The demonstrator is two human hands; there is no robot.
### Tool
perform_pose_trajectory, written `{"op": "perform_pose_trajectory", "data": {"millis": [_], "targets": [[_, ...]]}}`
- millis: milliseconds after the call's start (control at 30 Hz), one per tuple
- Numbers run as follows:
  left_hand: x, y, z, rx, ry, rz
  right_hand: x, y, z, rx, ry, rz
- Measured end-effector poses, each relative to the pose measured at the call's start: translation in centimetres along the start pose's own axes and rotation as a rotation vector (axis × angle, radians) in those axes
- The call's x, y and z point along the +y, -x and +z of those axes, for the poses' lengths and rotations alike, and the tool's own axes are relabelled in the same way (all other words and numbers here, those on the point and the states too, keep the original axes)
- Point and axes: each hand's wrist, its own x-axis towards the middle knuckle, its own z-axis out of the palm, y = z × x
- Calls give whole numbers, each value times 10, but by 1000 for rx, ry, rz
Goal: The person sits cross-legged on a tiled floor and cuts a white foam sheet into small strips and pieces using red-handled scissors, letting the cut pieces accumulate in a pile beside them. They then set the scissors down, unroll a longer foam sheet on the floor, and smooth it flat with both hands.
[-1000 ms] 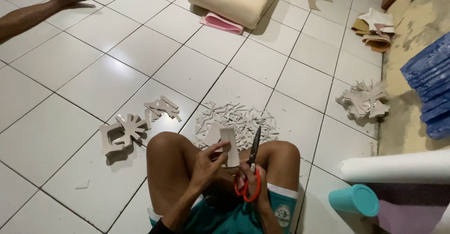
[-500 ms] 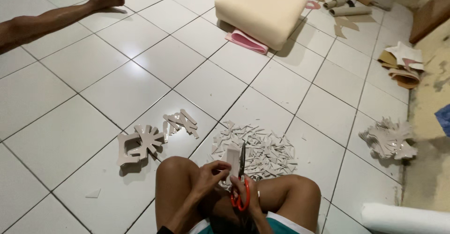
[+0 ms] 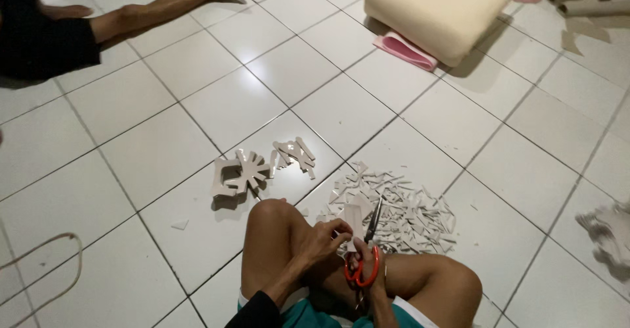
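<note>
A small pale card piece (image 3: 354, 218) is being cut with orange-handled scissors (image 3: 365, 256) by a person seated cross-legged on a white tiled floor (image 3: 157, 151)

The card piece is pinched between the fingers of the left hand (image 3: 326, 237), which are closed on its lower edge, just above the person's lap. The scissors are gripped by the right hand (image 3: 367, 277) – fingers are closed through the orange loops, and the dark blades are raised beside the card; whether the blades meet cannot be told. Just beyond the card a heap of pale offcuts (image 3: 407, 210) is spread, and to the left of the heap finished cut-out shapes (image 3: 243, 174) are laid. Far beyond the heap a cream foam cushion (image 3: 436, 9) is seen – and another person's bare leg (image 3: 164, 9) is stretched out at the far left
</note>
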Motion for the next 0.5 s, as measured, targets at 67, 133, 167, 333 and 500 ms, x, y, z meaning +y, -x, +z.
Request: {"op": "perform_pose_trajectory", "data": {"millis": [67,133,167,333,500], "targets": [[4,7,2,17,-48,-40,-1,2,0,-2,-43,13],[8,11,1,47,-78,-64,-1,2,2,-30,-55,5],[11,14,2,55,-82,-69,0,3,2,-45,-52,-9],[16,22,4,77,-244,-52,-1,3,3,-15,-87,7],[15,27,7,103,-292,33,2,11,-1,-15,-98,-29]]}}
